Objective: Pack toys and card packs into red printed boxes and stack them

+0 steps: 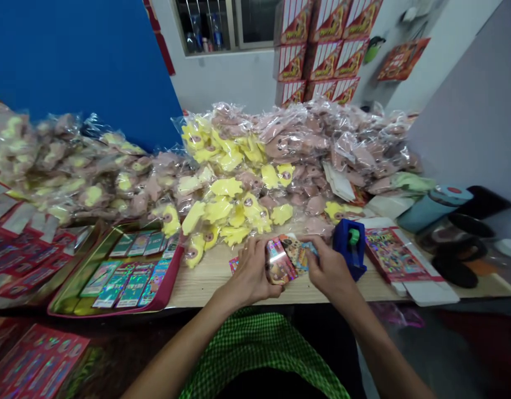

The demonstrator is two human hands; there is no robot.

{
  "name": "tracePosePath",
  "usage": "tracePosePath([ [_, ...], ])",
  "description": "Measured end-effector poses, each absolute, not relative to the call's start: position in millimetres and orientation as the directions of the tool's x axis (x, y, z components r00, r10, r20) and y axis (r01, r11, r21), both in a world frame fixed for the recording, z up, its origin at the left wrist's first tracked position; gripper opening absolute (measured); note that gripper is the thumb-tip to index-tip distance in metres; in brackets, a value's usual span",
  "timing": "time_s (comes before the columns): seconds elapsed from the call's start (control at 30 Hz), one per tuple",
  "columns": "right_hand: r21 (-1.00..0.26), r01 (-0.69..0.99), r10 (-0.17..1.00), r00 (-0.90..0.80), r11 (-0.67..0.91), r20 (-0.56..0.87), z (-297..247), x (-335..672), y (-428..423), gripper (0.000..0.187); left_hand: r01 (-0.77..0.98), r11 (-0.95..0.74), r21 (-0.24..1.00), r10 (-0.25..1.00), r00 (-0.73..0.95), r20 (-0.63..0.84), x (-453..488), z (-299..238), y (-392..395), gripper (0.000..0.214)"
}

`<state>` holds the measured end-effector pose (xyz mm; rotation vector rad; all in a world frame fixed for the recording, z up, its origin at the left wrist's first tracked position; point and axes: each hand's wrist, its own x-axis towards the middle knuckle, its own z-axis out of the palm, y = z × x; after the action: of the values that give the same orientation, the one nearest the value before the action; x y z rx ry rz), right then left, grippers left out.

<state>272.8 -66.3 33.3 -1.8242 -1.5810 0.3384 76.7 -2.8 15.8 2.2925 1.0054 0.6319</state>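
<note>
Both my hands meet over the near edge of a wooden table (pixel 205 280). My left hand (pixel 251 271) is closed on a stack of small shiny picture cards (pixel 282 260), thumb on top. My right hand (pixel 328 266) pinches the right end of the same cards. Just behind them lies a heap of yellow plush toys in clear bags (pixel 228 199). A blue tape dispenser (pixel 350 246) stands right beside my right hand.
Pink toys in bags (pixel 317 141) are piled at the back and left. A red tray with rows of cards (pixel 126 274) sits at left, red card sheets (pixel 35 360) below it. A printed red box (pixel 392 255), a teal cylinder (pixel 432 208) and black items lie right. Red cartons (pixel 322 50) are stacked behind.
</note>
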Motion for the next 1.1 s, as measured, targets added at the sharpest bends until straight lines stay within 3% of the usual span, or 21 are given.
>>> tracePosePath([
  [0.17, -0.551, 0.774, 0.885, -0.027, 0.313, 0.465, 48.8, 256.3, -61.6, 0.046, 0.524, -0.527, 0.669, 0.821, 0.519, 0.240, 50.9, 22.7, -5.9, 0.098],
  [0.27, -0.522, 0.779, 0.916, -0.164, 0.348, 0.365, 64.8, 252.9, -62.8, 0.060, 0.545, -0.568, 0.617, 0.806, 0.522, 0.281, 37.6, 21.7, -9.1, 0.096],
  [0.4, -0.632, 0.701, 0.943, -0.278, 0.329, 0.183, 76.3, 232.4, -67.6, 0.069, 0.506, -0.607, 0.614, 0.770, 0.565, 0.295, 26.8, 19.6, -17.1, 0.097],
  [0.53, -0.665, 0.680, 0.947, -0.283, 0.309, 0.151, 73.8, 213.5, -66.4, 0.046, 0.499, -0.590, 0.634, 0.773, 0.577, 0.266, 19.5, 19.5, -23.2, 0.100],
  [0.7, -0.560, 0.682, 0.827, -0.119, 0.470, 0.550, 67.5, 221.6, -62.0, 0.045, 0.485, -0.510, 0.710, 0.835, 0.478, 0.273, 14.9, 19.9, -23.8, 0.106],
  [0.77, -0.544, 0.708, 0.784, -0.022, 0.450, 0.620, 65.1, 232.4, -62.1, 0.037, 0.472, -0.439, 0.764, 0.876, 0.416, 0.246, 14.1, 21.6, -22.6, 0.109],
  [0.97, -0.691, 0.662, 0.902, 0.051, 0.290, 0.428, 42.4, 248.3, -77.0, 0.022, 0.447, -0.174, 0.877, 0.955, 0.293, 0.041, 21.6, 35.9, -25.9, 0.123],
  [1.1, -0.759, 0.610, 0.953, 0.022, 0.228, 0.303, 8.7, 248.8, -80.1, 0.034, 0.594, 0.074, 0.801, 0.951, 0.199, -0.235, 42.5, 36.5, -32.9, 0.132],
])
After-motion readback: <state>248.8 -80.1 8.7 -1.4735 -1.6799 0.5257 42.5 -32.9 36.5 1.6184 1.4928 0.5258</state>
